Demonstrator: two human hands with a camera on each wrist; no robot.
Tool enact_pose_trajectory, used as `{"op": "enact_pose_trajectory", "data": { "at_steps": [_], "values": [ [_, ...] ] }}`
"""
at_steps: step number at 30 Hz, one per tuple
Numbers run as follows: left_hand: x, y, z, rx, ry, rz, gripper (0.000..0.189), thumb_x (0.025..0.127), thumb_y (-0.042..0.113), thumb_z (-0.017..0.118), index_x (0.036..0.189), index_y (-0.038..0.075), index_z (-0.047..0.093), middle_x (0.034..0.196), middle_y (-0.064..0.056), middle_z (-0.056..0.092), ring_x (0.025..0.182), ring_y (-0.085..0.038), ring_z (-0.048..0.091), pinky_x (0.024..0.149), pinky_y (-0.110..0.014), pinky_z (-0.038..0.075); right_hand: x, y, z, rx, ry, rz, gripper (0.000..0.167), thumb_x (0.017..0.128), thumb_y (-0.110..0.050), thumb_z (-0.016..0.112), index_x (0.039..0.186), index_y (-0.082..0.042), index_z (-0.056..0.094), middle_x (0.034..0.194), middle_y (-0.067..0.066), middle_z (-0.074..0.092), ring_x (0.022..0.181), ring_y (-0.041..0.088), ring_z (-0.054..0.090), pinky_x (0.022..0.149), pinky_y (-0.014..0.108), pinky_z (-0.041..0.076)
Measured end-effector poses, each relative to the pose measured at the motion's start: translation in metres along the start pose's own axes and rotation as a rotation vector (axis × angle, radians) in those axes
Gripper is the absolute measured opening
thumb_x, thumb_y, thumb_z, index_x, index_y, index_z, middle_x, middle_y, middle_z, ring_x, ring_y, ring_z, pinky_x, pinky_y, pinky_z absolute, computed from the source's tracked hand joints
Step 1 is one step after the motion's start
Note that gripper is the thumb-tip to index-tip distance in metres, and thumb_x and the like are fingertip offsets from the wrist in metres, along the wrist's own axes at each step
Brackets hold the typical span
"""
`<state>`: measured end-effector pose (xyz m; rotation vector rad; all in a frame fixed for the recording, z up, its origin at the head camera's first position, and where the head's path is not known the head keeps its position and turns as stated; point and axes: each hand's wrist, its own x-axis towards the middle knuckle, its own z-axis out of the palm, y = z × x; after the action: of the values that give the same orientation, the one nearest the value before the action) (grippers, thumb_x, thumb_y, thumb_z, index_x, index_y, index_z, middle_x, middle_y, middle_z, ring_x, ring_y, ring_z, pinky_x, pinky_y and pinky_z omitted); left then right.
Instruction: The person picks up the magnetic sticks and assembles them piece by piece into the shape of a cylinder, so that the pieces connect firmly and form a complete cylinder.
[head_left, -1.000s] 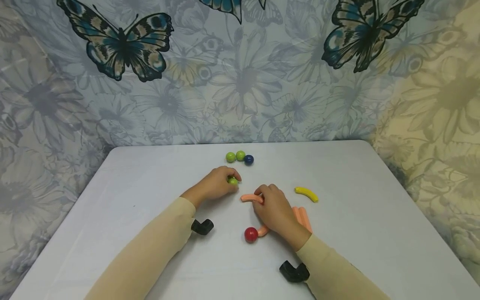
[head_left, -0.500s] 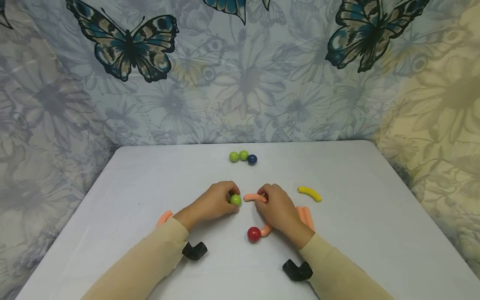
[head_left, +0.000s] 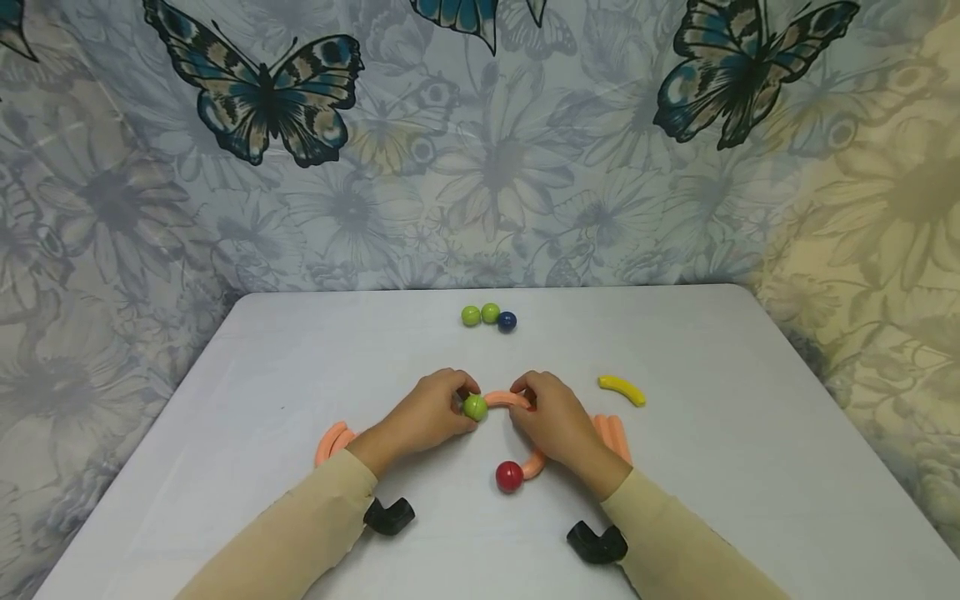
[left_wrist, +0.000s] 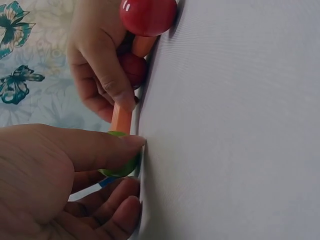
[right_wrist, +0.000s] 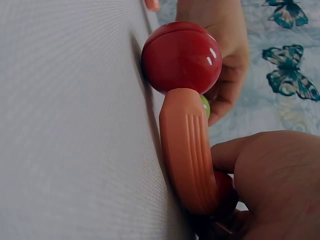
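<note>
The green ball (head_left: 475, 407) has come nearer to the person: a second ago it was farther up the table (head_left: 457, 542), apart from the orange stick (head_left: 504, 399), and now it touches the stick's left end. The ball is between the two hands, right at the fingertips of the left hand (head_left: 426, 410), which pinches it with thumb and fingers. The right hand (head_left: 553, 418) pinches the other end of the stick. In the left wrist view, a dark red ball (left_wrist: 134, 71) is tucked by the right hand's fingers. Closer to the person, a shiny red ball (head_left: 509, 477) touches a bent orange piece (head_left: 535, 465) that goes under the right hand. Two straight orange pieces (head_left: 618, 437) lie by the right wrist, with a yellow piece (head_left: 622, 391) farther up. More curved orange pieces (head_left: 330, 440) lie by the left wrist. Far back, two green balls (head_left: 471, 316) and a dark blue ball (head_left: 507, 322) sit in a bunch. Big butterflies (head_left: 267, 98) are on the wall behind.
</note>
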<state>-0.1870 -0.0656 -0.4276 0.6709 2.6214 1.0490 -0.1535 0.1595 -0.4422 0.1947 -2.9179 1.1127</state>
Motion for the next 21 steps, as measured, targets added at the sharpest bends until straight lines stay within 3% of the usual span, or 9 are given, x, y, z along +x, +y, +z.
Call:
{"op": "enact_pose_trajectory", "data": {
  "at_steps": [4,9,16,21],
  "values": [
    [-0.005,-0.002,-0.005,-0.002,0.028,-0.003,0.039,0.092,0.011,0.09,0.127,0.01,0.072,0.112,0.0,0.066,0.086,-0.016,0.06,0.078,-0.036,0.054,0.0,0.0,0.0,-0.012,0.003,-0.006,0.023,0.097,-0.008,0.079,0.119,-0.004,0.073,0.094,0.004,0.059,0.084,0.022,0.056,0.076,0.039,0.051],
    [-0.015,-0.01,-0.021,-0.059,0.068,-0.056,0.035,0.101,0.027,0.082,0.131,0.014,0.071,0.114,0.003,0.067,0.086,-0.018,0.062,0.077,-0.038,0.054,0.0,0.001,0.0,-0.009,0.011,0.016,0.023,0.098,-0.009,0.077,0.12,-0.004,0.073,0.094,0.005,0.057,0.083,0.023,0.055,0.073,0.039,0.05],
    [-0.036,-0.022,-0.053,-0.102,0.138,-0.071,0.039,0.107,0.037,0.074,0.138,0.012,0.069,0.116,0.003,0.068,0.082,-0.022,0.059,0.071,-0.04,0.051,-0.001,-0.001,-0.002,-0.018,0.028,0.035,0.025,0.098,-0.009,0.075,0.122,-0.003,0.071,0.098,0.008,0.057,0.082,0.024,0.055,0.073,0.038,0.051],
    [-0.057,-0.032,-0.075,-0.109,0.185,-0.085,0.04,0.109,0.04,0.071,0.137,0.013,0.069,0.12,-0.001,0.068,0.084,-0.023,0.06,0.071,-0.039,0.052,-0.001,0.0,-0.002,0.004,0.049,0.03,0.019,0.096,-0.007,0.076,0.113,-0.004,0.07,0.093,0.008,0.054,0.078,0.023,0.052,0.068,0.037,0.047]
  ]
}}
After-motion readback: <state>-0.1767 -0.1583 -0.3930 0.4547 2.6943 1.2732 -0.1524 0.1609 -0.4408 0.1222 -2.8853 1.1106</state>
